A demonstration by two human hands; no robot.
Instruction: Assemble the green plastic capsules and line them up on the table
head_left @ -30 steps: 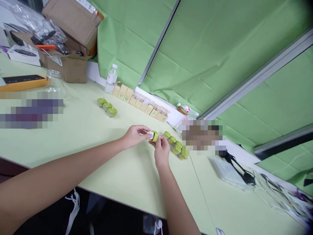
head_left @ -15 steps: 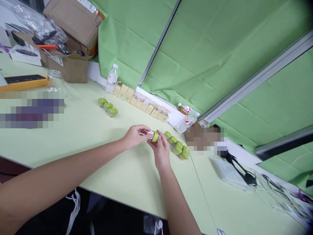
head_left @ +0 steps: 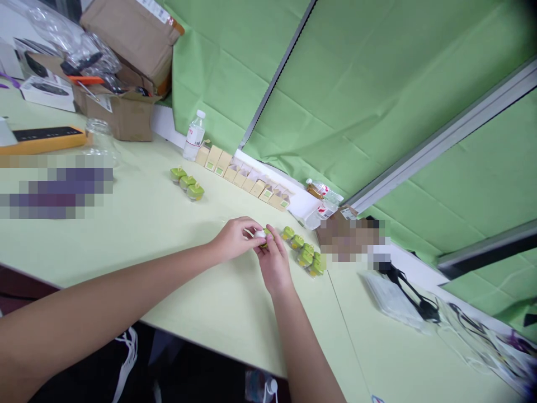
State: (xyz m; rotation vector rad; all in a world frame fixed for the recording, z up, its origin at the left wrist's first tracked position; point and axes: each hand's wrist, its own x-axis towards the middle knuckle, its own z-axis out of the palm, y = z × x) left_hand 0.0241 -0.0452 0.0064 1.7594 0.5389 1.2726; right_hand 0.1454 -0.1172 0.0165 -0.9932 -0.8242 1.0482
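Note:
Above the middle of the table, my left hand [head_left: 235,239] pinches a small rounded white piece [head_left: 259,234] between thumb and fingers. My right hand [head_left: 273,262] is closed round a small green object [head_left: 269,235], mostly hidden by the fingers. It has the colour of the lids nearby. White piece and green object meet between the fingertips; whether they are joined I cannot tell. Just right of my right hand stand several small clear containers with green lids [head_left: 306,255]. Three similar green-lidded containers [head_left: 187,183] form a short row farther left.
Along the wall runs a row of small tan boxes [head_left: 243,178], with an upright water bottle [head_left: 194,136] at its left end. Bottles [head_left: 323,210] lie at its right. A glass jar [head_left: 99,143] and open carton [head_left: 132,116] stand left; cables [head_left: 470,330] lie right.
The white piece has turned between my left fingers and now looks rounder. My right fingers cover more of the green object, whose ring-like rim showed before. The view has shifted slightly.

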